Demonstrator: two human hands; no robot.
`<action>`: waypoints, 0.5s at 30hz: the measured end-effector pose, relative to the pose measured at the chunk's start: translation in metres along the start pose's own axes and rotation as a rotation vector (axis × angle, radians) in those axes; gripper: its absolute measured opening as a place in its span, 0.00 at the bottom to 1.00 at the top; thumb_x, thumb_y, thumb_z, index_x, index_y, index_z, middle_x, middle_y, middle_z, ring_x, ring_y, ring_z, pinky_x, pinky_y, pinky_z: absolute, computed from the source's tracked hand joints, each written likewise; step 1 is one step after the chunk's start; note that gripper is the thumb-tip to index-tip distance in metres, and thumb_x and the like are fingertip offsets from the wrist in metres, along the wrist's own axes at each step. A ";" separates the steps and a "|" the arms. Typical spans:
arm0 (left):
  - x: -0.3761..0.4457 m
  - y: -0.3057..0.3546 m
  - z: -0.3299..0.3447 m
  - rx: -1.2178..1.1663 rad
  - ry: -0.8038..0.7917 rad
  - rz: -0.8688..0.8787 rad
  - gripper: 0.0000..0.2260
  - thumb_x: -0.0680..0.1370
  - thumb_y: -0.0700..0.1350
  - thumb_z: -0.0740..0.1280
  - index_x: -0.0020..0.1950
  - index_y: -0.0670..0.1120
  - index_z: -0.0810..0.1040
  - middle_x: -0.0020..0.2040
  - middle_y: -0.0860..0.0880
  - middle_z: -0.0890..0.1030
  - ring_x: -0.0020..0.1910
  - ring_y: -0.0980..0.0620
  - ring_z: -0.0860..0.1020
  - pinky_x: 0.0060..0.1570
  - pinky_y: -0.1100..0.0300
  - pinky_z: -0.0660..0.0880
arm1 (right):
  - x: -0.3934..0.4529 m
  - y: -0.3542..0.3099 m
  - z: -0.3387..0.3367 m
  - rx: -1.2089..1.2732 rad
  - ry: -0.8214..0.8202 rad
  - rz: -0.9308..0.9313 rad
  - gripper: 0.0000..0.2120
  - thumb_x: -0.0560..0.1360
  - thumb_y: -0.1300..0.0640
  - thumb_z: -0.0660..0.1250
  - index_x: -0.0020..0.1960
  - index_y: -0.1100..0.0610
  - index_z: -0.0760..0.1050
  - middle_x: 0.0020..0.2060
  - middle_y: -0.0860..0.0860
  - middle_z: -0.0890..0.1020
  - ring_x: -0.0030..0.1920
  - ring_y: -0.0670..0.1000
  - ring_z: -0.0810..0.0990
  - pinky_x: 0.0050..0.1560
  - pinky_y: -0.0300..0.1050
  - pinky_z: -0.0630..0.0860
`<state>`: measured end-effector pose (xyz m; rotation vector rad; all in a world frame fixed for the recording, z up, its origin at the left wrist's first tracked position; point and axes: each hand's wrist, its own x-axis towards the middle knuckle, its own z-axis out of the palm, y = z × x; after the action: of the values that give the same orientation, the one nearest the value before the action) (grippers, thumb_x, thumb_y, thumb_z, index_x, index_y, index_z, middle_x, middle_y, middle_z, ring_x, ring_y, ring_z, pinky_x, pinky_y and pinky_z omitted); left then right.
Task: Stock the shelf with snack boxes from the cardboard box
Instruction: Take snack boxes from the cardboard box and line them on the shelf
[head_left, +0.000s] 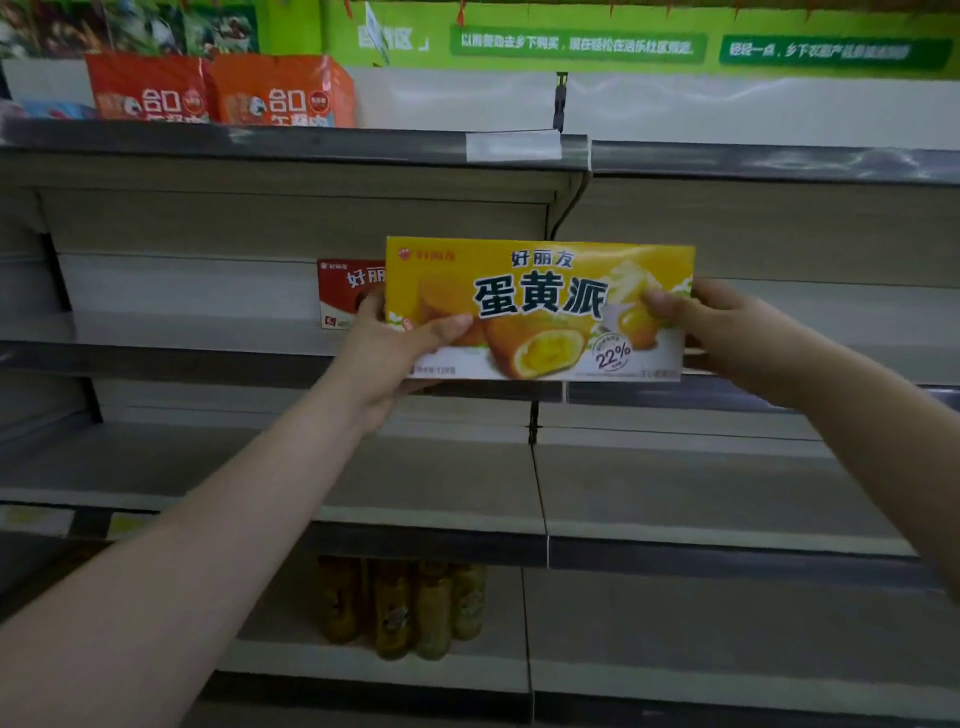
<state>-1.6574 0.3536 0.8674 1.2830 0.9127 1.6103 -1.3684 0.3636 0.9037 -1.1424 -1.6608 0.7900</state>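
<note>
Red snack box (345, 291) mostly hidden behind yellow box (540, 306).

Both hands, left hand (387, 345) and right hand (722, 317), hold yellow snack box (540, 306).

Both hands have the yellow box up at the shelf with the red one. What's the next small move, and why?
Probably ease the yellow snack box forward and set it down on the middle shelf, just right of the red snack box. The left hand and right hand each hold an end, so the grip looks steady, the box is level and upright at that shelf's height, and the shelf beside the red box looks bare.
</note>
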 end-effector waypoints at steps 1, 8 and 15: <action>0.012 0.002 0.004 0.008 -0.013 -0.009 0.41 0.58 0.43 0.78 0.70 0.48 0.68 0.55 0.48 0.84 0.49 0.48 0.84 0.44 0.50 0.81 | 0.007 0.003 0.004 0.066 0.007 0.028 0.23 0.74 0.44 0.66 0.64 0.55 0.73 0.51 0.51 0.83 0.49 0.50 0.83 0.51 0.49 0.79; 0.091 0.008 0.003 0.423 -0.201 -0.087 0.34 0.62 0.51 0.79 0.66 0.49 0.72 0.55 0.49 0.82 0.56 0.49 0.79 0.65 0.45 0.71 | 0.062 0.020 0.020 0.128 0.177 0.083 0.15 0.79 0.50 0.62 0.60 0.58 0.73 0.48 0.53 0.82 0.45 0.51 0.82 0.42 0.46 0.79; 0.162 -0.020 -0.017 0.782 -0.226 -0.215 0.49 0.51 0.64 0.78 0.68 0.47 0.72 0.63 0.48 0.79 0.62 0.46 0.76 0.65 0.49 0.71 | 0.106 0.037 0.040 0.021 0.227 0.142 0.07 0.79 0.52 0.65 0.53 0.55 0.75 0.50 0.55 0.82 0.53 0.57 0.81 0.58 0.63 0.76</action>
<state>-1.6870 0.5113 0.9018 1.7619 1.5493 0.9245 -1.4067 0.4759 0.8934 -1.2963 -1.3930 0.7348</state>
